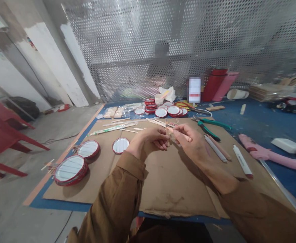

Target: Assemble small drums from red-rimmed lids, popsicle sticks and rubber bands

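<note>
Left hand point(155, 137) pinches a small stick point(167, 131) over the cardboard point(174, 184), right hand point(195, 145) maybe a wooden tool point(188, 138). Stick-tailed lids point(69, 168) by its left edge look done; plain lids point(173, 110) past its far edge don't.

Near the frame's centre, we see a thin, pale wooden strip point(167, 132) held upright and a wood-coloured rod point(187, 137) slanting down rightward.

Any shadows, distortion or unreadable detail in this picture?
In the head view, the pillar slants and the edges look stretched; head view too: a soft shadow lies on the cardboard by the right hand, and the screen is pixelated.
</note>
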A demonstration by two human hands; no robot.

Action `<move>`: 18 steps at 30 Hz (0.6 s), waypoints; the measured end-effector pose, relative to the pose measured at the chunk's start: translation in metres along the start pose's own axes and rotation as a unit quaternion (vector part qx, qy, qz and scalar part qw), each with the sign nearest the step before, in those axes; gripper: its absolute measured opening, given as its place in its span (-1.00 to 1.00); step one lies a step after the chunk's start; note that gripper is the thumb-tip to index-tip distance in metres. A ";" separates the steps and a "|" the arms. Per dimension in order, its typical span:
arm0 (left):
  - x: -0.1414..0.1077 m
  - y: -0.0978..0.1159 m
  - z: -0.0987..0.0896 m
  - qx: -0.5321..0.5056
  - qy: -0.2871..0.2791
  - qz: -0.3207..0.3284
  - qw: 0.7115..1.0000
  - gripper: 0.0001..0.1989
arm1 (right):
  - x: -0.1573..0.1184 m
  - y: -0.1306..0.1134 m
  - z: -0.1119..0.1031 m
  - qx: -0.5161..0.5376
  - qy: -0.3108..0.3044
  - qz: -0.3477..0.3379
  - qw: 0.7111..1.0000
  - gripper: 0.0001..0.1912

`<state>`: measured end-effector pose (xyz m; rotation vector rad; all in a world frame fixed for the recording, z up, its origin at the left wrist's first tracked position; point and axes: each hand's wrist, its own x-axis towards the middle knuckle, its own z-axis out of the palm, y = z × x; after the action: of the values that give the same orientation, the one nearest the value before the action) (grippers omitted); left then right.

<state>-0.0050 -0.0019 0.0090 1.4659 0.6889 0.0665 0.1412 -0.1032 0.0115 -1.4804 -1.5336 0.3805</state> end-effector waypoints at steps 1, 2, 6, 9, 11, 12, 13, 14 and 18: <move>0.000 0.000 0.000 0.001 0.000 -0.001 1.000 -0.82 | 0.000 0.000 0.000 -0.001 0.002 -0.001 1.000 -0.71; 0.000 0.000 0.000 0.002 0.002 -0.001 1.000 -0.82 | 0.000 0.000 0.000 -0.001 0.003 -0.002 1.000 -0.71; -0.001 0.001 0.001 0.004 0.005 0.002 1.000 -0.81 | 0.000 0.000 0.001 -0.010 0.006 -0.002 1.000 -0.72; -0.001 0.002 0.001 0.005 0.002 -0.003 1.000 -0.82 | 0.000 0.002 0.002 -0.012 0.007 -0.003 1.000 -0.73; -0.001 0.003 0.002 0.004 0.005 -0.003 1.000 -0.84 | 0.000 0.002 0.002 -0.015 0.006 -0.005 1.000 -0.74; -0.001 0.003 0.002 0.003 0.006 -0.001 1.000 -0.85 | 0.000 0.002 0.002 -0.017 0.006 -0.006 1.000 -0.74; -0.001 0.003 0.002 0.002 0.007 0.001 1.000 -0.85 | 0.000 0.001 0.002 -0.017 0.007 -0.007 1.000 -0.74; -0.001 0.002 0.002 0.001 0.007 0.001 1.000 -0.85 | 0.000 0.001 0.002 -0.015 0.008 -0.005 1.000 -0.74; -0.002 0.002 0.001 -0.002 0.004 -0.003 1.000 -0.85 | 0.000 -0.001 0.000 -0.014 0.008 0.008 1.000 -0.72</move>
<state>-0.0050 -0.0034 0.0114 1.4600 0.6985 0.0697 0.1406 -0.1034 0.0118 -1.5140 -1.5208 0.3568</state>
